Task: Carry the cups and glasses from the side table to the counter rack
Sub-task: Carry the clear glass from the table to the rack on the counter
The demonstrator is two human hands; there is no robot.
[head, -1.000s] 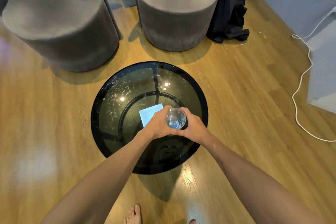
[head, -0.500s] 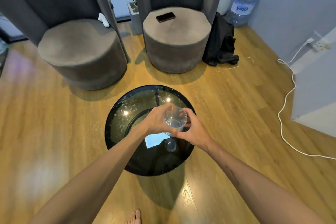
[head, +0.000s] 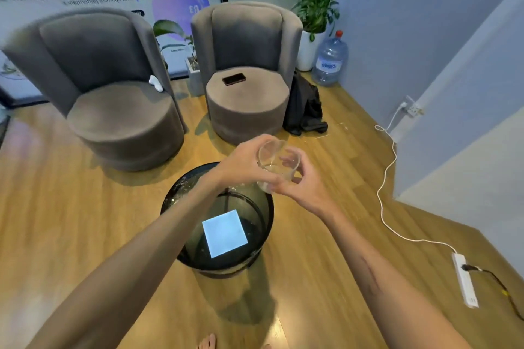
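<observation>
A clear drinking glass (head: 276,163) is held up in the air above the far edge of the round dark glass side table (head: 175,201). My left hand (head: 242,163) grips the glass from the left, fingers curled round its wall. My right hand (head: 300,181) holds it from the right and below, thumb and fingers curved against it. The glass tilts a little toward me and looks empty. No other cup or glass shows on the table.
Two grey round armchairs (head: 119,99) (head: 248,85) stand beyond the table, with a phone (head: 234,79) on the right seat. A black cloth (head: 304,106), a water jug (head: 329,59) and a potted plant stand by the wall. A white cable (head: 385,178) and a power strip (head: 465,280) lie on the floor at right.
Both hands have lifted the glass off the table and higher. The view has tilted upward, bringing the chair backs and the wall into sight.
</observation>
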